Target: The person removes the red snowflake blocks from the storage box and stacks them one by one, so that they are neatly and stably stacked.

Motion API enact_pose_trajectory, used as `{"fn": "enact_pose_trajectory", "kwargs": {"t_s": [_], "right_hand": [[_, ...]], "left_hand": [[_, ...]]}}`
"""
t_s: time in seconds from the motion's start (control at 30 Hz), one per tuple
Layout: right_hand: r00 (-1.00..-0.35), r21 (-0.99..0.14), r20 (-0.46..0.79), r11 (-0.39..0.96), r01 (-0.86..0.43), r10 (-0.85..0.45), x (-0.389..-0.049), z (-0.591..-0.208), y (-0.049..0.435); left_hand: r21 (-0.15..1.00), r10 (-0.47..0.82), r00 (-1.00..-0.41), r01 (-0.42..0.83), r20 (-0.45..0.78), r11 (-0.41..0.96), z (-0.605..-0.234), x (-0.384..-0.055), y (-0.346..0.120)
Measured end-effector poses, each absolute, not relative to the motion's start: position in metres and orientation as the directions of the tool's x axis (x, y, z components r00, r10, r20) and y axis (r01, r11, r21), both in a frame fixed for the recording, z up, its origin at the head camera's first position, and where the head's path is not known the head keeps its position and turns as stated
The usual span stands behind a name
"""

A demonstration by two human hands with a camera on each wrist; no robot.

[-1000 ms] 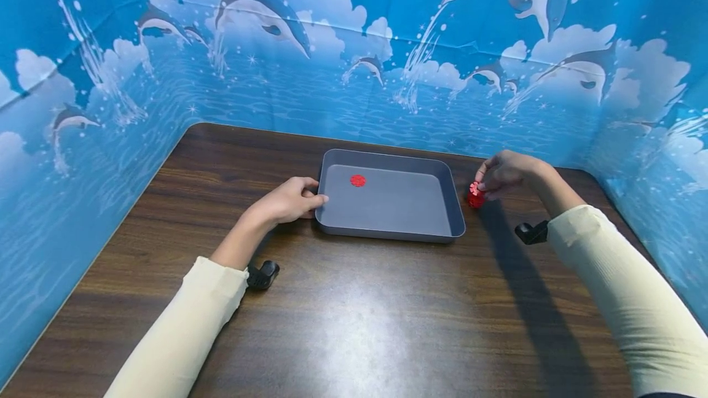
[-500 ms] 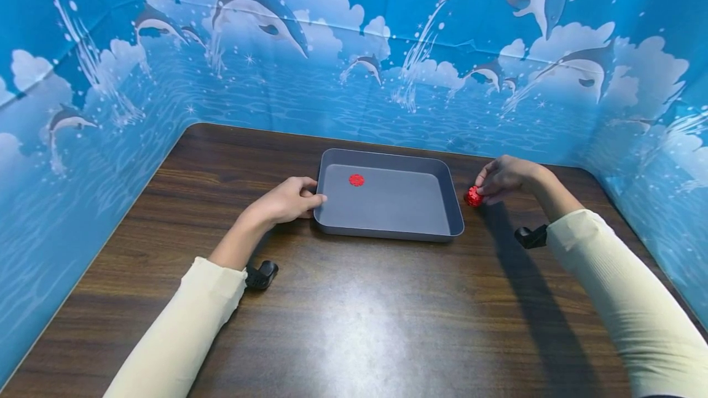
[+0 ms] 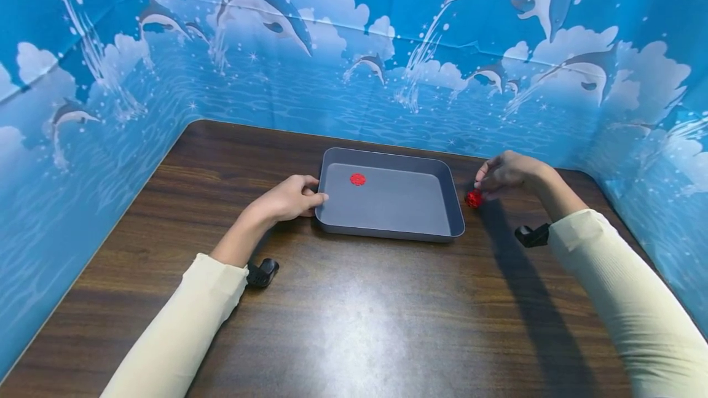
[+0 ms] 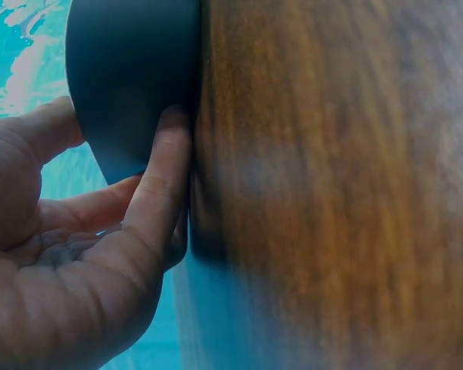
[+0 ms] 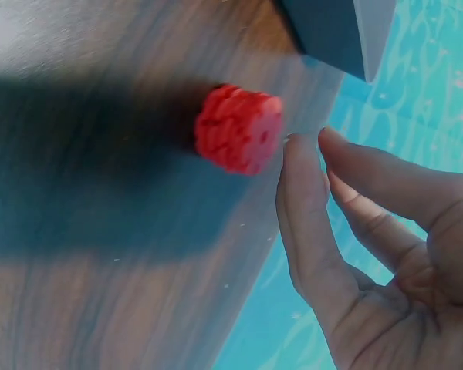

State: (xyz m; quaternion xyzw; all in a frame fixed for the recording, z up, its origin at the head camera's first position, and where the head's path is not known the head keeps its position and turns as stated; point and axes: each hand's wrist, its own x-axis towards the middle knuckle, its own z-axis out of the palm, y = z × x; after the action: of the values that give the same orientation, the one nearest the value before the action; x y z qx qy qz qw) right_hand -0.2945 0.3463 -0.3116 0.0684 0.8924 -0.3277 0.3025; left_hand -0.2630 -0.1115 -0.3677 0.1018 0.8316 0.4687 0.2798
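My left hand grips the left end of a grey rectangular baking tray; the thumb lies over the rim and the fingers are against the outer wall. One flat red notched disc lies inside the tray, toward its back left. Just outside the tray's right end stands a short stack of similar red discs. Close above it is my right hand. In the right wrist view, the fingers are fairly straight, apart from the disc stack, with nothing visible between thumb and fingertips.
The dark wood-grain table stretches toward the front. A blue dolphin-print curtain encloses its back and sides. Black wrist-worn devices sit under the left wrist and right wrist.
A second ago a red disc showed at my right fingertips above the stack. Half a second ago the fingers were at the stack; now they are slightly higher and apart from it.
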Motion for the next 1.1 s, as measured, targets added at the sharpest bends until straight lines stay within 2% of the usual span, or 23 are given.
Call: {"fn": "enact_pose_trajectory", "kwargs": {"t_s": [0.27,0.5,0.9,1.1], "right_hand": [[-0.840,-0.517,-0.535,0.820,0.245,-0.087,-0.302,-0.297,0.324],[-0.862,-0.513,-0.482,0.848,0.133,-0.156,-0.311,-0.287,0.294],[-0.851,-0.637,-0.482,0.751,0.176,-0.210,-0.324,-0.291,0.230],[-0.857,-0.658,-0.461,0.737,0.155,-0.231,-0.325,-0.301,0.208]], "left_hand": [[0.833,0.430,-0.820,-0.098,-0.378,0.545,-0.367,-0.263,-0.113],[0.828,0.427,-0.820,-0.096,-0.381,0.553,-0.367,-0.262,-0.114],[0.832,0.417,-0.827,-0.103,-0.376,0.546,-0.369,-0.260,-0.119],[0.836,0.432,-0.822,-0.094,-0.372,0.541,-0.370,-0.263,-0.115]]}}
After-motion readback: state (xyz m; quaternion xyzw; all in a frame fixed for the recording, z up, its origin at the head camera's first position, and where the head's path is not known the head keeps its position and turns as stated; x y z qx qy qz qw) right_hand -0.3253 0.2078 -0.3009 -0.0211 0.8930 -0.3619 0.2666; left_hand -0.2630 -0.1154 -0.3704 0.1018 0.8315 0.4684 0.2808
